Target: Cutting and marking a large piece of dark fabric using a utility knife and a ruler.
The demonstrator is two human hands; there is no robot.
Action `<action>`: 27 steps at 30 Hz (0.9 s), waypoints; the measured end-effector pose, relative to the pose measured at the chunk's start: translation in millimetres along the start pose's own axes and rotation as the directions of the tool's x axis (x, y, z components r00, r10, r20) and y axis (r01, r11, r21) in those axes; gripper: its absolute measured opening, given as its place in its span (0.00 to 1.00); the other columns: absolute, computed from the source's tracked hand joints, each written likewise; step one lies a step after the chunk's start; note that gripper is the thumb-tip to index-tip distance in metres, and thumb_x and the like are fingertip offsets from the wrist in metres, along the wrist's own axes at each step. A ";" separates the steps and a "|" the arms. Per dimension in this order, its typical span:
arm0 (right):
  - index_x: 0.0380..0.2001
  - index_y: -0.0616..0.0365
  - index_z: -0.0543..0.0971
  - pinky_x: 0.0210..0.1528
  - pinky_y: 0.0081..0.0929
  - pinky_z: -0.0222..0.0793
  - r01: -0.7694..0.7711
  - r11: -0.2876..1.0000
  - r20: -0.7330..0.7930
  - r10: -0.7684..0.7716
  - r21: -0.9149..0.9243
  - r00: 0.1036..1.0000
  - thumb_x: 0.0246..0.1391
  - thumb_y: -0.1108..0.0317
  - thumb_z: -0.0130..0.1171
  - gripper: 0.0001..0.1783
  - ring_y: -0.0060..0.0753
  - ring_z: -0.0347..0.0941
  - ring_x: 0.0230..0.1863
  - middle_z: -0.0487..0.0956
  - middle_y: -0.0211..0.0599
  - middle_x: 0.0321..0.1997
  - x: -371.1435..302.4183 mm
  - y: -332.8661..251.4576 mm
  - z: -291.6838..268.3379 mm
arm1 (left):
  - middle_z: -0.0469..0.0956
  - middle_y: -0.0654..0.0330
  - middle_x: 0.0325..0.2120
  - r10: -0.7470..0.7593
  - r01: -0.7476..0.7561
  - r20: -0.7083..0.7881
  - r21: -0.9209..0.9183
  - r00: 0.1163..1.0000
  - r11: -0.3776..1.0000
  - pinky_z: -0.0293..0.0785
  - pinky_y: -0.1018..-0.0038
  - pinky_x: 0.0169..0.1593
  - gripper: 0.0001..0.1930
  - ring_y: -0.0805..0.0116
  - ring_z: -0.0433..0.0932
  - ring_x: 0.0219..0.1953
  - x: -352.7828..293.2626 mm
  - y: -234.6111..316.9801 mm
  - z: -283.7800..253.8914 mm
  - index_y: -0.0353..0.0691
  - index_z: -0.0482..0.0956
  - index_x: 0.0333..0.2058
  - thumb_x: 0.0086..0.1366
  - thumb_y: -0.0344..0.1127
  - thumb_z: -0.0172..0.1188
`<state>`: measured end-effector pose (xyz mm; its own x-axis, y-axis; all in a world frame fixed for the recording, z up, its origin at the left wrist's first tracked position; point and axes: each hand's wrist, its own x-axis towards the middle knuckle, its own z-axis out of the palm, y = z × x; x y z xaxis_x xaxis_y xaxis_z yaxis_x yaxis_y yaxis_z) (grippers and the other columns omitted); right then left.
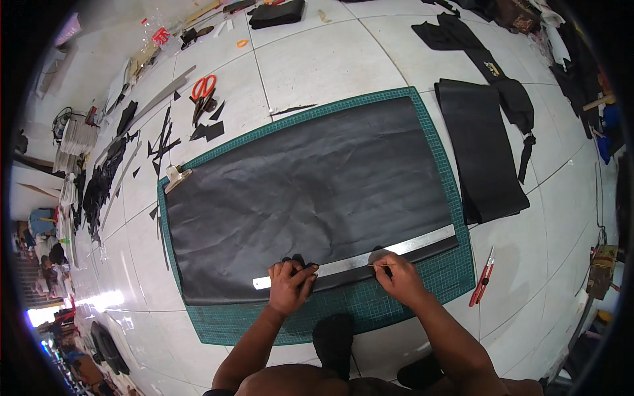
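A long metal ruler lies slantwise along the near edge of a black sheet, which looks like leather or vinyl. Under the sheet is a green cutting mat with a printed grid. My left hand presses down on the ruler near its left end, fingers curled. To its right, my right hand is closed in a pinch around a thin yellowish stick, its tip at the ruler's near edge; its exact kind is too small to tell. A metal clip grips the sheet's far left corner.
A red-handled cutter lies right of the mat. Orange-handled scissors and black scraps are beyond its left corner. A folded black sheet lies at the right. My dark-covered foot rests at the mat's near edge.
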<state>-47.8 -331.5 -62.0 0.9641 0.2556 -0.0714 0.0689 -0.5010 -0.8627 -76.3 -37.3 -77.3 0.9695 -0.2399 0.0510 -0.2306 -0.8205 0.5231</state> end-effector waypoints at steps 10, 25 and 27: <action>0.30 0.58 0.72 0.35 0.36 0.73 0.024 0.999 0.017 -0.024 -0.031 1.000 0.52 0.73 0.60 0.06 0.41 0.77 0.32 0.77 0.39 0.31 3.2 3.0 0.4 | 0.70 0.63 0.34 -0.004 0.005 0.005 -0.012 1.000 1.000 0.59 0.62 0.48 0.14 0.61 0.67 0.41 0.3 -0.9 -0.9 0.54 0.85 0.43 0.56 0.36 0.68; 0.42 0.61 0.77 0.41 0.27 0.72 -0.060 0.950 -0.151 0.111 0.306 0.982 0.65 0.66 0.50 0.11 0.27 0.78 0.37 0.82 0.38 0.37 8.0 5.9 -30.1 | 0.73 0.63 0.36 -0.039 0.042 -0.037 0.102 0.999 0.994 0.62 0.62 0.49 0.14 0.61 0.71 0.42 -7.4 6.3 -9.7 0.58 0.86 0.44 0.57 0.38 0.67; 0.44 0.61 0.78 0.41 0.27 0.72 -0.032 0.967 -0.278 0.104 0.251 0.955 0.69 0.64 0.43 0.16 0.27 0.78 0.37 0.83 0.40 0.36 21.2 6.1 -49.9 | 0.74 0.63 0.36 -0.043 0.051 -0.062 0.139 0.997 0.989 0.62 0.62 0.49 0.14 0.60 0.72 0.42 -13.0 -3.6 -19.3 0.58 0.86 0.44 0.57 0.38 0.67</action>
<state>-14.1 -370.4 -43.8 0.9991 -0.0378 -0.0184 -0.0284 -0.2852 -0.9581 -86.4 -21.3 -63.4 0.9818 -0.1716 0.0815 -0.1899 -0.8957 0.4021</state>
